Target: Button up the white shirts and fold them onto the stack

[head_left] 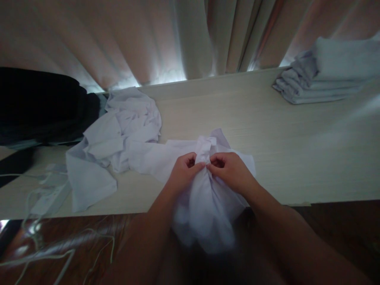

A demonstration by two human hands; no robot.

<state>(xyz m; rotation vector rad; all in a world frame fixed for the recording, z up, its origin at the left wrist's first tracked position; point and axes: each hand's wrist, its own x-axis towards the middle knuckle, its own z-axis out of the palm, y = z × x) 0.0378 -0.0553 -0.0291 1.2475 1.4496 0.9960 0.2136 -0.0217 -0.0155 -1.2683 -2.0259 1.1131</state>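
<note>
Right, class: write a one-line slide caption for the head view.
Left hand and right hand pinch a white garment at the table edge.

Folded towels point(323, 77) far right on table point(297, 138); dark bag point(38, 105) left; curtain point(148, 35) behind.

Home bedroom or laundry corner: drawn curtains point(190, 35), wooden table point(297, 150), folded towels point(326, 75), crumpled white clothes point(118, 138).

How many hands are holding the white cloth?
2: the left hand and the right hand pinch the white cloth together at its middle, near the table's front edge.
</note>
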